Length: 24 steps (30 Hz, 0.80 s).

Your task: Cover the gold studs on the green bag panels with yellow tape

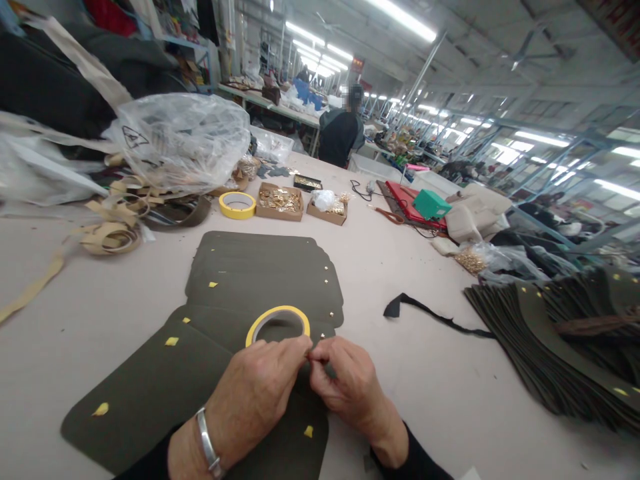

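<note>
My left hand [255, 390], with a silver bangle at its wrist, is closed around the near side of a roll of yellow tape [284, 311]. Thumb and forefinger of my right hand [347, 380] are pinched together right against the left fingertips; whatever they hold is too small and hidden to make out. Beneath both hands lie dark olive flat cut panels [260, 263], overlapping one another. Small yellow tape pieces [172, 341] are stuck on them, and several small metal studs [331, 314] run along the right edge of the far panel.
A second yellow tape roll [237, 205] sits beside a box of gold hardware [279, 201]. Tan strip coils [110, 237] and a clear plastic bag [180, 140] are at left. A stack of olive panels [540, 347] and a black strip [430, 311] lie right. A person [341, 133] is further back.
</note>
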Each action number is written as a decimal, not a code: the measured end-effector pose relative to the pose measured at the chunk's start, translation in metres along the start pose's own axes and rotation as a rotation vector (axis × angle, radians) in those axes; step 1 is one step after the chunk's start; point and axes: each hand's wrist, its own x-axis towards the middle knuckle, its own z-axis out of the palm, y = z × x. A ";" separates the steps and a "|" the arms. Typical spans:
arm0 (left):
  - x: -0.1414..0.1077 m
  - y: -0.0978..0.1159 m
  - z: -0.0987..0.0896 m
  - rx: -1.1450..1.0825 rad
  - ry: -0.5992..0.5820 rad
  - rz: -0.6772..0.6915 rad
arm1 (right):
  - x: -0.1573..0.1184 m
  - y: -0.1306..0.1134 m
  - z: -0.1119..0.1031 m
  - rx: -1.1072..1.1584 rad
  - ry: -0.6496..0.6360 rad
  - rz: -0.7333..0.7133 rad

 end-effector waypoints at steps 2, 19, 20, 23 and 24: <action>0.003 0.000 -0.002 -0.011 -0.005 0.005 | 0.001 -0.003 0.000 0.026 0.024 0.108; -0.002 -0.002 0.011 0.194 -0.214 -0.031 | -0.001 0.045 -0.012 0.569 -0.169 1.089; -0.002 -0.002 0.013 0.197 -0.257 -0.040 | -0.002 0.047 -0.011 0.525 -0.181 1.066; -0.002 -0.001 0.015 0.186 -0.308 -0.061 | -0.001 0.047 -0.008 0.392 -0.257 1.006; -0.002 0.000 0.015 0.179 -0.313 -0.068 | 0.001 0.045 -0.008 0.339 -0.290 0.975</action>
